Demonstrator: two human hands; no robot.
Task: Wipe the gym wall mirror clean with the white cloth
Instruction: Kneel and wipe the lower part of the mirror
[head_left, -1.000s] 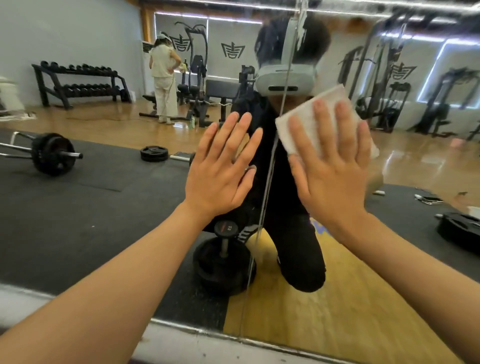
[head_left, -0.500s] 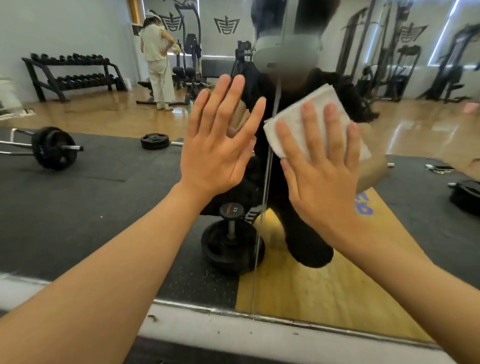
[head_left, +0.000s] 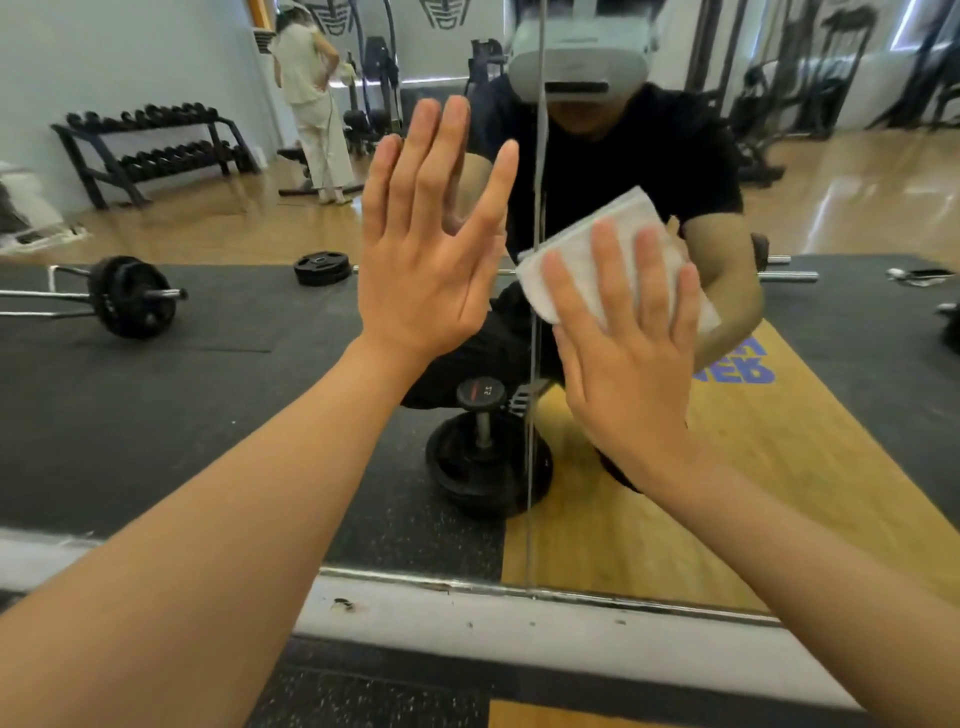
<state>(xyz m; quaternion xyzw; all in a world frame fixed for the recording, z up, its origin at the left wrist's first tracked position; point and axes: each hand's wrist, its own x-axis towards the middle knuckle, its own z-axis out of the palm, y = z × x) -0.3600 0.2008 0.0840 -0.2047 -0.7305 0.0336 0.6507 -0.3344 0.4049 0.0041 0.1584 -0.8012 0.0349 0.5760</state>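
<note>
1. The mirror (head_left: 208, 415) is seen to fill most of the view, and a vertical seam (head_left: 535, 322) between two panes is seen running down its middle
2. The white cloth (head_left: 623, 213) is pressed flat against the glass, just to the right of the seam, with its left corner reaching the seam
3. The cloth is seen as a folded pad, roughly rectangular, with a fine woven texture; it is tilted so that one corner points up and to the right
4. The right grip (head_left: 628, 364), a bare hand, is laid over the lower part of the cloth; its fingers are straight and slightly spread, so the cloth is pressed rather than pinched
5. The left grip (head_left: 426, 270) is held up at the glass, to the left of the seam, wide and flat with straight fingers, and nothing is held in it; whether the palm touches the glass cannot be told
6. The two grips are kept near each other but apart, the left one higher
7. In the glass are reflected a kneeling person in black, an upright dumbbell (head_left: 485, 415), a barbell (head_left: 130, 296), a dumbbell rack (head_left: 150, 150) and a second person in light clothing (head_left: 311, 104)
8. A white ledge (head_left: 519, 623) is seen below the mirror's lower edge
</note>
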